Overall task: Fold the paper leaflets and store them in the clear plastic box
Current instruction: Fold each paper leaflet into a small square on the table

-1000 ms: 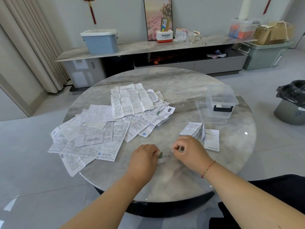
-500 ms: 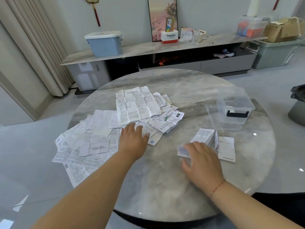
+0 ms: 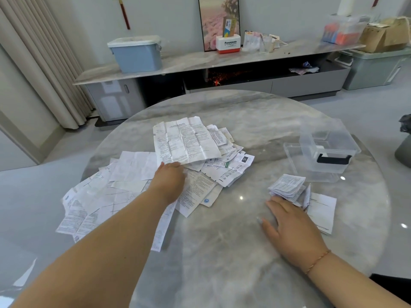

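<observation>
Reaching into the unfolded leaflets (image 3: pixel 133 185), the left hand (image 3: pixel 170 177) seemingly grips one; the right hand (image 3: pixel 291 227) lies flat, fingers straight.

A home living room: marble media console (image 3: pixel 222 61), curtains (image 3: pixel 44 63), framed picture (image 3: pixel 219 18), round table (image 3: pixel 244 252).

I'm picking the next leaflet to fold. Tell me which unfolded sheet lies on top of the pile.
The big creased sheet at the pile's far side, overlapping its neighbours; the left hand touches its near edge.

A single head-worn wide-angle camera looks forward and down from close above the near edge of the table (image 3: pixel 255 121), toward the far wall.
</observation>
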Available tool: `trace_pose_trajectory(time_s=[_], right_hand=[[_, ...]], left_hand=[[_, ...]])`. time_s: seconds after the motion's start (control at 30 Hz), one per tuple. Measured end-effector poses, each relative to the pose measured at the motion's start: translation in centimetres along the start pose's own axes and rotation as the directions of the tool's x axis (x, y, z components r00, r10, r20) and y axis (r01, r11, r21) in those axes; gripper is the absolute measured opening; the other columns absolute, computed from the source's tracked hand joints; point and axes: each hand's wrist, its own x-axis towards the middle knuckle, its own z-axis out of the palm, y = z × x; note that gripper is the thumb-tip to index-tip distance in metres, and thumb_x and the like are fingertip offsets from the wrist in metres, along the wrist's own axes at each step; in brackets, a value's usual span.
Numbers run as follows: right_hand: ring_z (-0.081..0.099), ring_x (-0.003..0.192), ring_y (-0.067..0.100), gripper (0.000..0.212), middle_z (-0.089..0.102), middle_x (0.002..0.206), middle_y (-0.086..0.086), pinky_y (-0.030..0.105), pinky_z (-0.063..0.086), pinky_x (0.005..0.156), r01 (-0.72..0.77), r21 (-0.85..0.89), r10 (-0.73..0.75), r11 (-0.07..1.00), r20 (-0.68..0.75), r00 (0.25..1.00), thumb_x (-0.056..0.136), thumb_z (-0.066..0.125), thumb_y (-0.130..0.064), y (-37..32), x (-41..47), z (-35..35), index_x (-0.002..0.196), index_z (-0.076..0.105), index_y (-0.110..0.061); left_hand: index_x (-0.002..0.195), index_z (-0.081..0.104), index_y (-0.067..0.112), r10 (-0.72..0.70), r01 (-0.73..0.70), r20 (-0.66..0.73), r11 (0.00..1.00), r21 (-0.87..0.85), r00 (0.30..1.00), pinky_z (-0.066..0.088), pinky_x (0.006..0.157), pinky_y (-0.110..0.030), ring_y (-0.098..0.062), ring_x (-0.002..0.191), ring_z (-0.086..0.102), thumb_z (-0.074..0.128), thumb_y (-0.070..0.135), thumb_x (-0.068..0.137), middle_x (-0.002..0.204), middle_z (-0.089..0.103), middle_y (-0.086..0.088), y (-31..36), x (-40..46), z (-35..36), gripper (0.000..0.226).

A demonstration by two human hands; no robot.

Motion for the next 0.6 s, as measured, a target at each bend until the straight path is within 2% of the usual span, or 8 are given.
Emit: trace_pose_trajectory(time_s=[0.07,0.13,0.23,0.3,0.4,0.47,0.53,0.6], right_hand=[[0.062,0.103,0.025,0.044,0.066,0.097,0.003,0.029,0.041,0.089,0.044,0.035,-0.041,0.998,-0.070,0.997,0.085,0.040,-0.048,-0.4,-0.1,-0.3,0.092,0.065,-0.013],[0.061,0.087,0.026,0.034,0.064,0.087,0.003,0.030,0.039,0.080,0.111,0.036,-0.103,0.993,-0.176,0.979,0.084,0.046,-0.040,-1.3,-0.3,-0.9,0.081,0.064,-0.012],[0.054,0.080,0.022,0.023,0.061,0.085,0.001,0.029,0.039,0.075,0.171,0.074,-0.145,0.982,-0.276,0.950,0.080,0.053,-0.035,-2.6,-0.6,-2.0,0.083,0.061,-0.013],[0.053,0.085,0.018,0.023,0.060,0.089,-0.001,0.024,0.038,0.079,0.154,0.155,-0.106,0.976,-0.279,0.954,0.076,0.062,-0.032,-2.9,-0.7,-2.4,0.092,0.058,-0.016],[0.051,0.095,0.008,0.058,0.054,0.101,-0.008,0.019,0.038,0.086,0.040,0.375,0.026,0.926,-0.170,0.985,0.061,0.080,-0.015,-2.6,-1.0,-2.7,0.112,0.052,-0.017],[0.047,0.110,0.000,0.080,0.050,0.116,-0.015,0.019,0.037,0.096,-0.026,0.542,0.058,0.840,-0.041,0.998,0.058,0.078,-0.012,-2.4,-1.0,-3.5,0.127,0.042,-0.028],[0.036,0.123,-0.010,0.087,0.041,0.129,-0.025,0.013,0.029,0.103,0.021,0.608,-0.063,0.793,0.048,0.997,0.056,0.073,-0.014,-2.2,-0.9,-4.3,0.128,0.035,-0.044],[0.031,0.125,-0.017,0.080,0.038,0.132,-0.027,0.005,0.024,0.102,0.100,0.622,-0.202,0.776,0.096,0.975,0.055,0.074,-0.011,-2.2,-1.0,-5.0,0.120,0.042,-0.047]], left_hand=[[0.101,0.067,0.007,0.042,-0.051,-0.178,0.998,-0.044,0.983,0.042,0.092,-0.034,-0.026,0.104,0.055,0.049,0.013,0.094,0.110,0.063,-0.007,-0.2,-0.9,-0.3,0.020],[0.084,0.071,0.005,0.109,-0.129,-0.299,0.991,-0.047,0.948,0.052,0.067,-0.033,-0.029,0.079,0.062,0.068,-0.002,0.078,0.086,0.068,-0.008,-0.6,-2.0,-0.6,0.010],[0.072,0.066,0.009,0.261,-0.287,-0.383,0.958,-0.012,0.886,0.045,0.044,-0.025,-0.023,0.052,0.056,0.074,-0.013,0.059,0.063,0.061,-0.003,0.1,-4.8,-1.3,0.027],[0.079,0.056,0.015,0.316,-0.367,-0.426,0.929,-0.041,0.848,0.038,0.043,-0.024,-0.022,0.049,0.051,0.062,-0.002,0.073,0.061,0.057,-0.001,1.5,-7.7,-2.6,0.019],[0.089,0.046,0.021,0.433,-0.507,-0.433,0.859,-0.067,0.791,0.038,0.050,-0.024,-0.015,0.059,0.050,0.045,0.016,0.083,0.069,0.058,0.002,3.2,-12.5,-4.0,0.007],[0.094,0.048,0.022,0.490,-0.568,-0.386,0.815,-0.115,0.782,0.042,0.056,-0.020,-0.010,0.066,0.054,0.047,0.020,0.085,0.076,0.062,0.005,3.9,-15.4,-4.5,0.009],[0.098,0.048,0.024,0.479,-0.568,-0.349,0.793,-0.222,0.805,0.045,0.063,-0.012,-0.001,0.072,0.057,0.051,0.024,0.086,0.084,0.064,0.013,4.6,-17.8,-5.4,0.013],[0.102,0.048,0.030,0.423,-0.531,-0.334,0.756,-0.382,0.842,0.045,0.071,-0.006,0.010,0.082,0.057,0.054,0.029,0.086,0.092,0.059,0.027,5.1,-19.8,-6.5,0.017]])
